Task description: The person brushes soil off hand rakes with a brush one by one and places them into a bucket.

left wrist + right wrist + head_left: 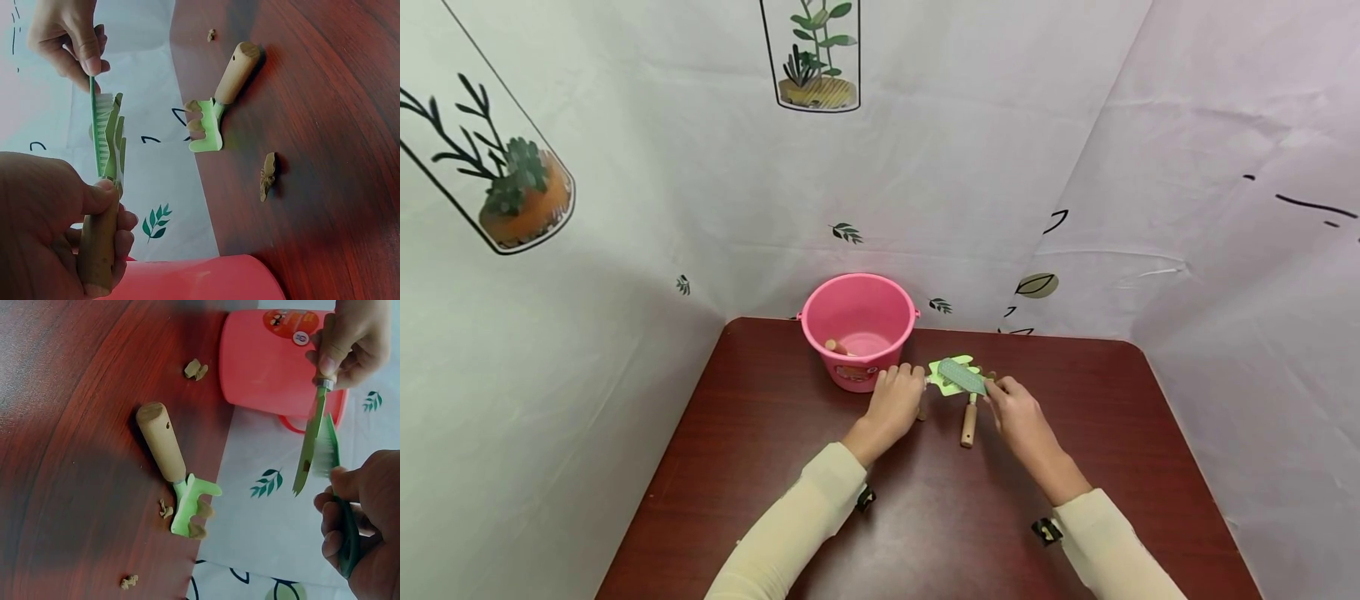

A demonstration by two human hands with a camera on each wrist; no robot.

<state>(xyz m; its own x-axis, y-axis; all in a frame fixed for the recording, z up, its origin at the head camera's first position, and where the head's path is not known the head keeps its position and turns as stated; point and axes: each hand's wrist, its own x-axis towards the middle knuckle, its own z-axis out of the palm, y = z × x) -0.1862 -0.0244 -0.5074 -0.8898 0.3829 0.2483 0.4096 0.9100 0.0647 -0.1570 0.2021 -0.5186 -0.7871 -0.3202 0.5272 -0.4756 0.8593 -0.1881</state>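
My left hand point(895, 402) grips the wooden handle of a small green garden fork point(111, 144), its fingers curled round it. In my right hand point(1021, 419) is a green brush point(350, 540) with white bristles. The bristles lie against the flat tined face of the fork, and a brown speck shows on the metal in the right wrist view. Below both hands a small green hand rake point(161, 440) with a wooden handle lies on the table, brown clumps stuck between its tines.
A pink bucket point(857, 373) stands by the wall, with a wooden handle point(832, 345) inside. Brown dirt crumbs point(267, 177) are scattered on the dark red table point(760, 467) around the rake. Printed white cloth point(925, 183) encloses the back and sides.
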